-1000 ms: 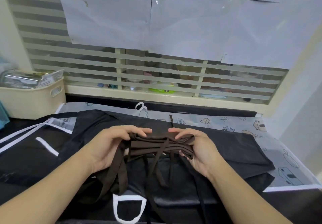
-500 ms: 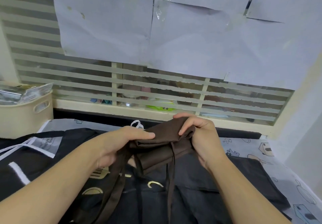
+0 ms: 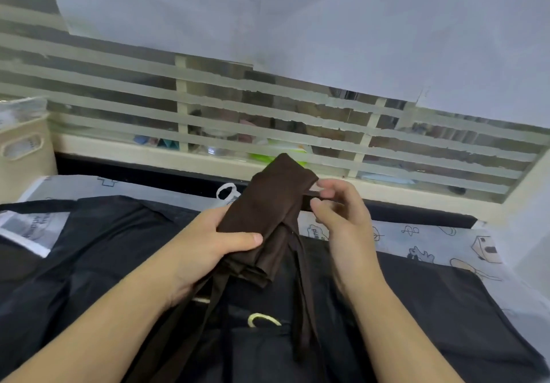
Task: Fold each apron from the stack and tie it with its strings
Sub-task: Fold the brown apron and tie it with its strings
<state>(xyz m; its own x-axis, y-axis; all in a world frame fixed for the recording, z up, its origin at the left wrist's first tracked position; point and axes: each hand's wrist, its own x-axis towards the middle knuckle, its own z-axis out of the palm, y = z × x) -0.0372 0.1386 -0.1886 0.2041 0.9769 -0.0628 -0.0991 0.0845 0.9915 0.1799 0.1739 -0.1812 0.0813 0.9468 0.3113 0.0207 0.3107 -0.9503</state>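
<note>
Hands at centre frame work a folded brown apron (image 3: 269, 213), held tilted above black aprons (image 3: 119, 263) spread across the table (image 3: 446, 233). The left hand (image 3: 208, 242) grasps the bundle's lower half, thumb pressed across the front and fingers hidden behind the cloth. The right hand (image 3: 342, 218), just beside the bundle's upper right edge, has its fingers curled near the fabric; whether they pinch anything cannot be told. Brown strings (image 3: 302, 308) hang from the bundle down toward the lower centre of the frame. At the left edge, a cream basket (image 3: 23, 159) with a cut-out handle holds shiny plastic-wrapped packets (image 3: 20, 111). White paper sheets (image 3: 297, 25) cover the top of the frame, above a striped frosted window (image 3: 268, 108).
</note>
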